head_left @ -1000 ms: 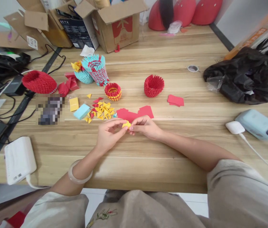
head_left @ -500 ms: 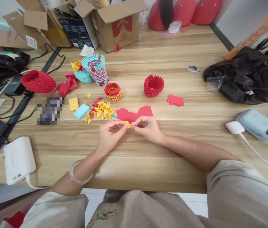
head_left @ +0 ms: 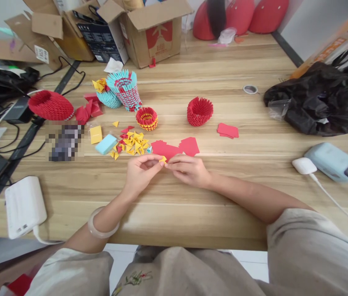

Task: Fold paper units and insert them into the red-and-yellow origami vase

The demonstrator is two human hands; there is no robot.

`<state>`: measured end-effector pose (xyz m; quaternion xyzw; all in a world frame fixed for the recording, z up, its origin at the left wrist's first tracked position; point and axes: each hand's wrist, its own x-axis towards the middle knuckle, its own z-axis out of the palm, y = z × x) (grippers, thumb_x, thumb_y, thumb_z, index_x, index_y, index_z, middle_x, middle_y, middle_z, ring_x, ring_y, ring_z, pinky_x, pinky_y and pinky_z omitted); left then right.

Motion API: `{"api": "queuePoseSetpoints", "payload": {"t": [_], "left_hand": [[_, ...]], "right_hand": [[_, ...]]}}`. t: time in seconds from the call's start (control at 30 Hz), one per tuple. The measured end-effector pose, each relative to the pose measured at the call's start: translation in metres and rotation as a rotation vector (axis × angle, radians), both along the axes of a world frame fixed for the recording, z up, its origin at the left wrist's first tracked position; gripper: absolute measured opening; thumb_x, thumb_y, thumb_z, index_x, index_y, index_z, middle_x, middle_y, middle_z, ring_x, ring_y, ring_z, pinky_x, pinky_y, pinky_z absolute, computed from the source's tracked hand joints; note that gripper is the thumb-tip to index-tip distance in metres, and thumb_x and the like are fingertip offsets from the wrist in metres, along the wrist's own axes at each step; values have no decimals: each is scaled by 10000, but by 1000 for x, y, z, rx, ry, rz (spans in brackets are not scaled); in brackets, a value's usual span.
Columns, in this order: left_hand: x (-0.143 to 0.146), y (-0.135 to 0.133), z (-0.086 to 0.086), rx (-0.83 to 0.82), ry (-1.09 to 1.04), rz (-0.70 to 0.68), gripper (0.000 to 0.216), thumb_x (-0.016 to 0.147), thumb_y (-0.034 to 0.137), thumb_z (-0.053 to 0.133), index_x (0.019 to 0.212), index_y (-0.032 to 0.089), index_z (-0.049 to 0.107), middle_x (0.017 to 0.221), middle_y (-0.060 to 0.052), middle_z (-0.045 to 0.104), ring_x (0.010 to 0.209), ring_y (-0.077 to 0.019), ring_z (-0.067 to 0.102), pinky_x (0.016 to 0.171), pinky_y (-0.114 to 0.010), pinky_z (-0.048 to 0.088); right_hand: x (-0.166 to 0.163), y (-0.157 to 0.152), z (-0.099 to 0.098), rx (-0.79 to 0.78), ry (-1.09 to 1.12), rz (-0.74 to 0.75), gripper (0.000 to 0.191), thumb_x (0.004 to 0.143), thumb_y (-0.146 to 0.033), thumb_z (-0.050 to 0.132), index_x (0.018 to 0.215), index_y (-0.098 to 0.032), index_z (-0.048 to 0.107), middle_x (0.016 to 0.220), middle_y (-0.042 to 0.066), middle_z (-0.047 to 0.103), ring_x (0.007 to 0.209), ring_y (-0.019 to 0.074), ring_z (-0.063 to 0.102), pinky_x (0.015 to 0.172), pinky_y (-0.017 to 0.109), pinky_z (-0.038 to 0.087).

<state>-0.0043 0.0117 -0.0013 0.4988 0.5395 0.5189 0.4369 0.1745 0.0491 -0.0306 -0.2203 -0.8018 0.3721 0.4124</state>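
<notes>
A small folded yellow paper piece (head_left: 163, 159) is pinched between the thumb and fingers of my left hand (head_left: 141, 172). My right hand (head_left: 191, 170) meets it from the other side, its fingers closed together at the piece's right edge. Just beyond both hands lie red paper sheets (head_left: 189, 146), partly covered by my fingers. To the left is a pile of folded yellow paper triangles (head_left: 135, 142) with a few red ones among them. Behind the pile stands a small red and yellow paper bowl (head_left: 147, 119), and farther right a red paper bowl (head_left: 200, 112).
Yellow (head_left: 96, 134) and light blue paper stacks (head_left: 106, 144) lie left of the pile. A tall blue and red paper vase (head_left: 127, 92) stands behind. More red slips (head_left: 228, 130), a tape roll (head_left: 250, 89) and a black plastic bag (head_left: 319, 98) are on the right. Cardboard boxes (head_left: 158, 37) line the back.
My right hand has turned a little, its fingers now closer together at the yellow piece. The piece has shifted slightly left and stands more pointed in my left fingers.
</notes>
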Motion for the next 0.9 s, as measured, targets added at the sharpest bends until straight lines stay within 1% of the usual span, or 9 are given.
{"api": "queuePoseSetpoints", "payload": {"t": [0.07,0.13,0.2,0.3,0.37,0.47,0.7,0.77,0.9], "left_hand": [[0,0,1,6,7,21,221,622,315,818,766,170,732,699,-39,734,638,-176,687,640,-303,577],[1,-1,2,19,20,37,216,635,315,811,770,167,730,699,-41,736,639,-178,694,638,-298,575],[2,-2,3,47,41,47,203,645,311,805,767,167,729,691,-38,735,626,-172,692,626,-287,575],[4,-3,3,88,92,63,180,647,301,800,751,170,733,741,-43,741,616,-158,684,607,-272,577],[5,-4,2,106,137,75,169,654,300,794,745,169,735,781,-51,742,655,-162,687,632,-278,580],[5,-3,1,135,172,74,140,667,285,789,736,173,739,768,-52,740,710,-171,684,681,-286,571],[3,-3,0,143,124,-32,56,690,197,756,722,166,721,743,-37,734,686,-138,668,666,-237,544],[3,-3,1,114,55,-30,87,666,194,766,682,156,688,741,-36,727,683,-132,666,663,-223,543],[2,-2,2,-38,-26,-40,177,628,213,795,655,145,635,691,-26,705,641,-114,650,628,-200,525]], "right_hand": [[-1,0,3,-207,83,-9,179,851,-268,549,854,-200,715,900,83,715,805,162,670,749,305,556],[-3,0,6,-454,164,-13,184,827,-319,586,817,-175,700,802,67,710,733,150,663,701,292,548],[-6,0,8,-658,207,6,205,781,-358,649,781,-157,685,711,42,689,663,133,640,657,274,532],[-10,0,10,-829,218,35,233,701,-367,736,739,-146,672,661,17,671,615,109,610,636,256,511],[-11,0,11,-869,234,27,247,675,-368,759,718,-144,663,649,7,663,603,97,598,631,246,499],[-11,2,13,-876,278,1,251,667,-364,770,711,-148,650,640,-5,651,598,85,583,629,234,487],[-12,3,12,-913,341,-16,203,658,-299,749,681,-152,610,629,-10,640,597,88,590,590,222,461],[-12,4,12,-919,316,-18,180,639,-256,745,668,-151,601,609,-21,623,576,82,574,585,224,451],[-11,4,13,-908,282,-10,149,617,-204,727,655,-149,593,598,-40,592,544,58,514,565,215,422]]}}
